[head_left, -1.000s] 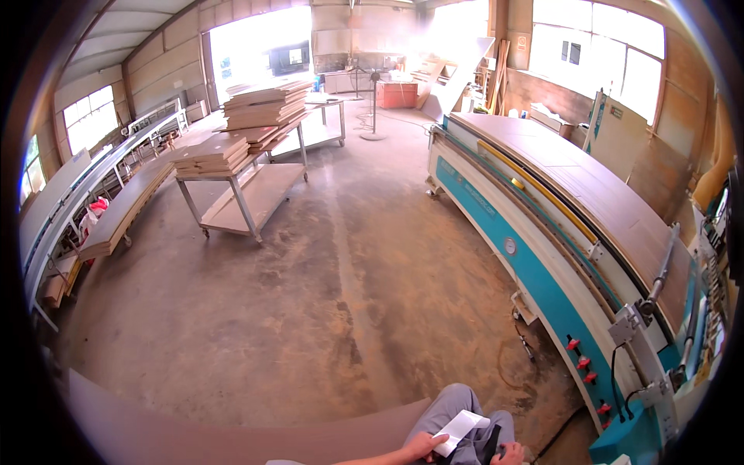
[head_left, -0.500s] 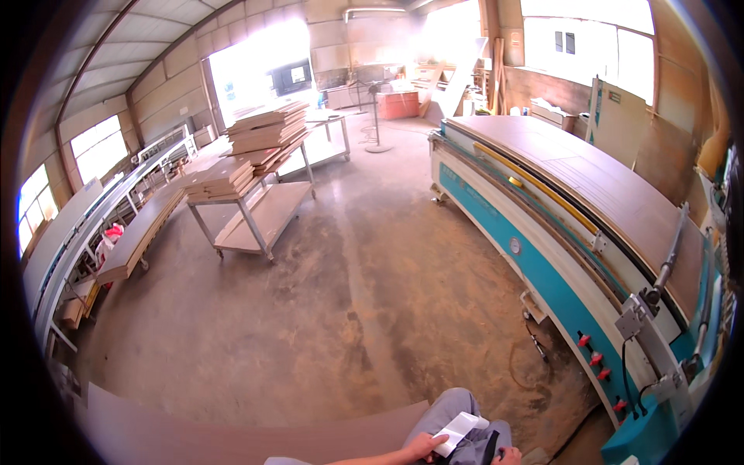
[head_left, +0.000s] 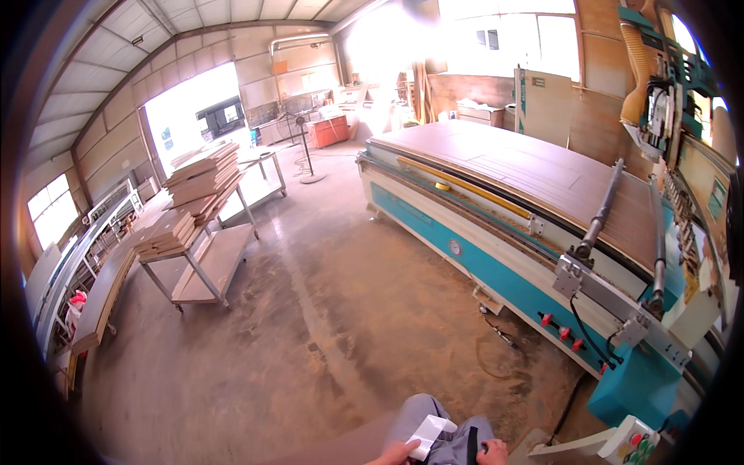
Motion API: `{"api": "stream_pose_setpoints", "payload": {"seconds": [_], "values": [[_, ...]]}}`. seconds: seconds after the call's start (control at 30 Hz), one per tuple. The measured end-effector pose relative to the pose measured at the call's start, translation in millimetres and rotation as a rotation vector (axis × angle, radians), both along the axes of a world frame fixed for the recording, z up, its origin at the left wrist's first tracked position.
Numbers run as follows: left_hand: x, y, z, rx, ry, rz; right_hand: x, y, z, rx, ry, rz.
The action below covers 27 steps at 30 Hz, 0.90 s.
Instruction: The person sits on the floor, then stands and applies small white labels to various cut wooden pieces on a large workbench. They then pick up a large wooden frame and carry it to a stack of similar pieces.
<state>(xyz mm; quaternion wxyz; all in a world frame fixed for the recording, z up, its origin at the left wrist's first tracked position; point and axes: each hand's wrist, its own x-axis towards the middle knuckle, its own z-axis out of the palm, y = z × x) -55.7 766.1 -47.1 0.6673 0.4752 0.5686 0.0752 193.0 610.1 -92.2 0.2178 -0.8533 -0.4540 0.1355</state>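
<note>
- Far left of the frame, long boards [head_left: 105, 291] lay in a row, a red-and-white bag [head_left: 75, 304] just beside them.
- Left of centre, a wheeled cart [head_left: 213, 283] stood out on the floor, stacked panels [head_left: 203, 174] piled on top.
- Upper middle, a pedestal fan [head_left: 304, 147] stood near a red box [head_left: 331, 132].
- Lower edge, right of centre, the left hand [head_left: 399, 452] pinched a white piece [head_left: 428, 438] above the grey-trousered lap [head_left: 417, 411].
- Just right of it, the right hand [head_left: 492, 452] had its fingers curled; whether they gripped anything I could not tell.
- Across the right, a teal-and-white machine [head_left: 422, 226] blocked much of the floor, a brown sheet [head_left: 535, 163] covering its bed.
- Lower right, a black cable [head_left: 570, 408] ran near a button box [head_left: 629, 446].
- The floor [head_left: 256, 372] was dusty, brown-patched and pale-streaked; glare filled the upper-middle windows beneath a sloping roof [head_left: 194, 15].
</note>
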Motion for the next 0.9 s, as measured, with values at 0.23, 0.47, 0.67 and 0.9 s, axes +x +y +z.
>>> {"api": "stream_pose_setpoints", "payload": {"seconds": [0.23, 0.47, 0.67, 0.9], "values": [[3, -31, -1, -0.037, -0.033, -0.041, 5, -29, 12, 0.036, -0.006, 0.021], [0, -39, 0, -0.023, -0.068, -0.067, 3, -36, 20, 0.024, 0.031, -0.018], [-2, -40, 3, 0.006, -0.054, -0.080, 2, -37, 12, 0.040, -0.005, -0.029], [6, -32, 3, 0.044, 0.063, -0.151, 11, -38, 43, 0.132, 0.127, -0.085]]}}
